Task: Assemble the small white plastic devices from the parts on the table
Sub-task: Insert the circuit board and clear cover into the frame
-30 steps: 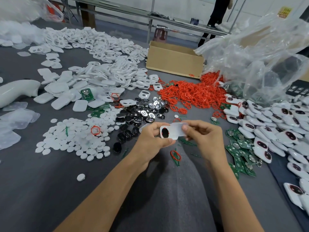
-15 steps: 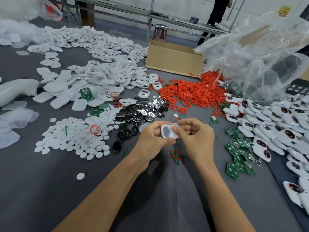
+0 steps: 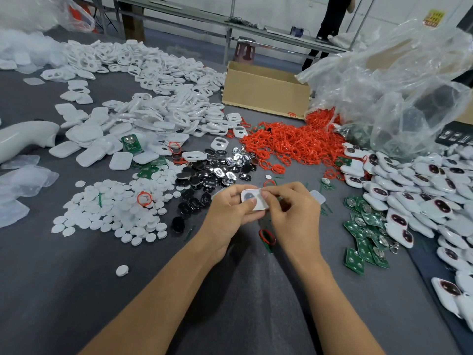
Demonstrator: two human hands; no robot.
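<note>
Two hands mid-frame: left hand [image 3: 227,208] and right hand [image 3: 291,208] both pinch one white device [image 3: 254,199]. One red ring [image 3: 267,236] lies just below; one box [image 3: 266,94] up top.

- Bare table [image 3: 64,290] lies open at near left, save one stray disc [image 3: 121,270].
- White discs [image 3: 107,211], black ovals [image 3: 204,175] and red rings [image 3: 289,144] crowd the way ahead.
- Green circuit boards [image 3: 363,237] and white devices [image 3: 435,196] block the right; the plastic bag [image 3: 399,93] possibly overhangs them.
</note>
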